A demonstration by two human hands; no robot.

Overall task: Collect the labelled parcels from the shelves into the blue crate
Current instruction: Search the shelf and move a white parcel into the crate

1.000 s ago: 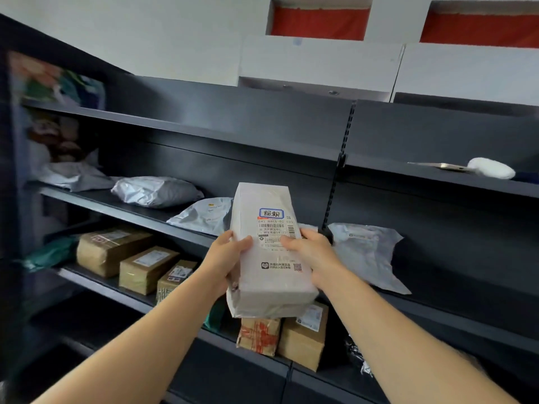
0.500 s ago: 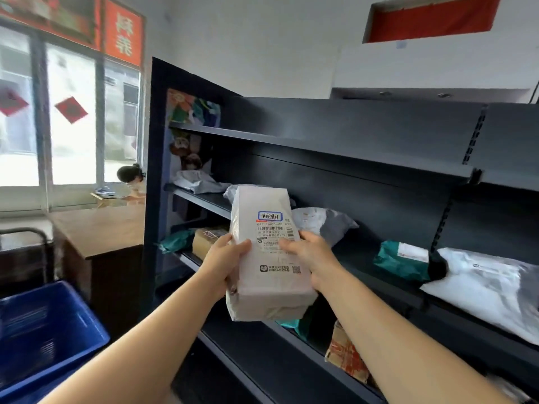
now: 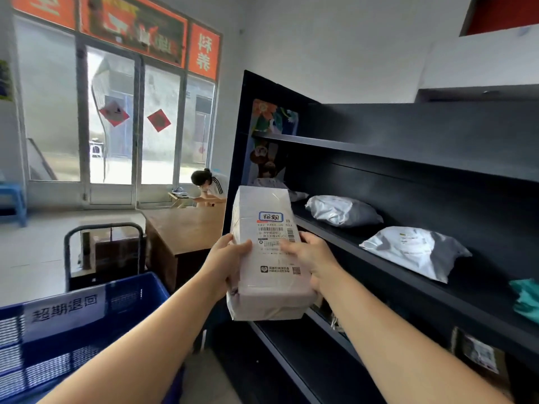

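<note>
Below-left of both hands sits the blue crate (image 3: 87, 316); left hand (image 3: 226, 265) nearer, right hand (image 3: 313, 258) likewise gripping the upright white parcel (image 3: 269, 272).

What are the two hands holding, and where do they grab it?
A white parcel with a label. The left hand grips its left edge and the right hand its right edge, about halfway up.

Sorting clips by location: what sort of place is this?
Probably a small parcel pick-up shop: dark shelves hold courier bags, both hands grip a labelled parcel, and a blue crate stands by.
</note>
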